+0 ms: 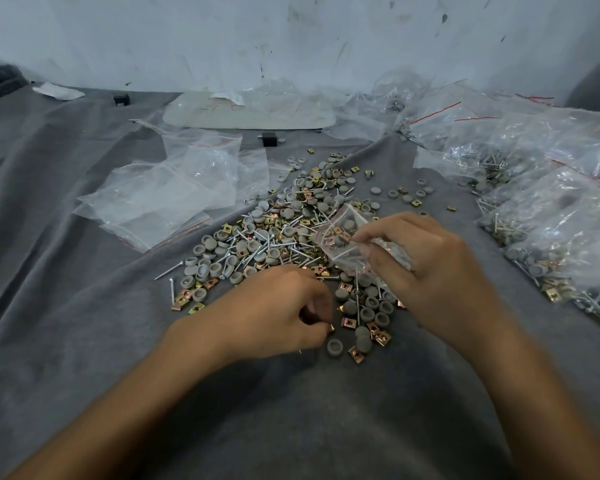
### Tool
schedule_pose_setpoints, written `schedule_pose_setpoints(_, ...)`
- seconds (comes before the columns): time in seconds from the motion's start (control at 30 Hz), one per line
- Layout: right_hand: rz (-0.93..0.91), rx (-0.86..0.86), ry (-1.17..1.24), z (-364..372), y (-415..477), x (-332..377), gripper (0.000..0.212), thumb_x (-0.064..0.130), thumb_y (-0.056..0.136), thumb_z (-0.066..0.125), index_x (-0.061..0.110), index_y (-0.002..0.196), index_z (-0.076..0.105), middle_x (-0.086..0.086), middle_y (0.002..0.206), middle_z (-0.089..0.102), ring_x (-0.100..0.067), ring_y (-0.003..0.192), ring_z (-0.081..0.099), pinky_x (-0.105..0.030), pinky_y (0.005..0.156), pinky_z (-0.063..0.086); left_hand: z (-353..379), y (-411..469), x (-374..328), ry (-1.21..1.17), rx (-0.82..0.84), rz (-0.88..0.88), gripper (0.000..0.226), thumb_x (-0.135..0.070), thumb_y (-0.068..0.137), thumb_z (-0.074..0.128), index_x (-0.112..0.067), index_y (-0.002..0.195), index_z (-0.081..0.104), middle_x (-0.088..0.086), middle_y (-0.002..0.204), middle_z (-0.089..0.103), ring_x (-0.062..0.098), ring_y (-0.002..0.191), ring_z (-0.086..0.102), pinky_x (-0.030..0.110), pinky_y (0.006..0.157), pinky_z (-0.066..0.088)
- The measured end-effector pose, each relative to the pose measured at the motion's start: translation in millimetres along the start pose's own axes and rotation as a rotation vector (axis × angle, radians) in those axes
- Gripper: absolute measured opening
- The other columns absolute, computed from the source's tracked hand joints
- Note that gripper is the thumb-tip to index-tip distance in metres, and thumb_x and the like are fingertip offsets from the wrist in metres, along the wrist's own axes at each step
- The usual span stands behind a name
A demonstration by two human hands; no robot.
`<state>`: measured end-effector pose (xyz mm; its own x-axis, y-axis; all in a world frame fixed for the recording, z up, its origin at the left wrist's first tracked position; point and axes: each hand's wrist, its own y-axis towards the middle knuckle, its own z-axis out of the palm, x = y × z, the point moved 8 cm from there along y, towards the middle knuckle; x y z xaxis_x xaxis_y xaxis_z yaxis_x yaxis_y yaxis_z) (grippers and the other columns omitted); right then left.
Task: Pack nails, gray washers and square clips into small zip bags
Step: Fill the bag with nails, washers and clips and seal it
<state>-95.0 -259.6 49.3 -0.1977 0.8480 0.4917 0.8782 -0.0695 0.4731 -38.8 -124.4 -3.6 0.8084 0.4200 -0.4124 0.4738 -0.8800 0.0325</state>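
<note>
The left hand (274,313) pinches a square clip (332,328) at the near edge of the pile of nails, washers and clips (267,237). Just beside it, the right hand (433,268) grips a part-filled small zip bag (343,237) over the pile's right side.

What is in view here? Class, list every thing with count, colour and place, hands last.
cloth: one, gray, under everything
washers: many, gray, centre pile
nails: many, silver, centre pile
clips: many, gold, centre pile
empty bags: several, clear, left of pile
filled bags: many, clear, right side
board: one, white, far by wall
blocks: two, black, far side
held bag: one, clear, part-filled, over pile
left hand: one, pinching a clip, pile's near edge
right hand: one, gripping held bag
</note>
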Motion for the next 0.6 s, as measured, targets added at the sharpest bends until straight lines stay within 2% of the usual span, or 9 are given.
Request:
schedule_pose_setpoints(0.1,0.001,-0.002,-0.003,1,0,0,0.013,0.018,0.098,0.065,0.022,0.107,0.073,0.009,0.109,0.068,-0.017,0.109,0.061,-0.043,0.092,0.050,1,-1,2,0.018,-0.023,-0.007,0.008,-0.048,0.088,0.064,-0.040,0.088,0.062,-0.021,0.085,0.052,-0.001,0.085,0.048,0.026,0.078,0.046)
schedule_pose_setpoints(0.23,-0.002,0.000,-0.016,2,0,1,0.013,0.019,0.098,0.065,0.022,0.107,0.073,0.007,0.110,0.069,-0.019,0.109,0.062,-0.043,0.091,0.051,5,-1,-3,0.039,-0.029,0.008,0.014,-0.047,0.084,0.064,-0.041,0.082,0.052,-0.019,0.080,0.049,0.001,0.081,0.046,0.028,0.077,0.047)
schedule_pose_setpoints(0.4,0.001,0.003,-0.009,2,0,0,0.012,0.018,0.098,0.066,0.022,0.107,0.074,0.008,0.109,0.069,-0.019,0.109,0.061,-0.043,0.092,0.050,-4,0,11,-0.047,-0.078,-0.069,0.010,-0.039,0.085,0.069,-0.034,0.086,0.060,-0.019,0.084,0.057,-0.005,0.082,0.053,0.026,0.074,0.049)
schedule_pose_setpoints(0.47,0.000,0.005,-0.010,2,0,1,0.013,0.019,0.098,0.065,0.022,0.107,0.074,0.008,0.109,0.069,-0.018,0.109,0.061,-0.043,0.092,0.050,-17,0,23,-0.113,-0.182,-0.128,0.008,-0.037,0.087,0.070,-0.034,0.088,0.063,-0.017,0.086,0.060,-0.003,0.081,0.056,0.024,0.070,0.047)
schedule_pose_setpoints(0.53,-0.006,0.004,-0.012,3,1,2,0.013,0.020,0.098,0.065,0.022,0.107,0.074,0.009,0.109,0.069,-0.018,0.108,0.061,-0.043,0.090,0.051,-32,-4,31,-0.220,-0.353,-0.159,0.010,-0.037,0.088,0.071,-0.035,0.087,0.061,-0.015,0.084,0.061,-0.003,0.077,0.055,0.016,0.063,0.037)
schedule_pose_setpoints(0.6,-0.017,0.006,-0.013,5,0,5,0.013,0.020,0.097,0.066,0.021,0.106,0.074,0.008,0.108,0.069,-0.018,0.107,0.061,-0.042,0.090,0.051,-42,-9,33,-0.328,-0.512,-0.162,0.012,-0.036,0.089,0.073,-0.035,0.087,0.061,-0.014,0.082,0.061,0.001,0.072,0.054,0.015,0.061,0.037)
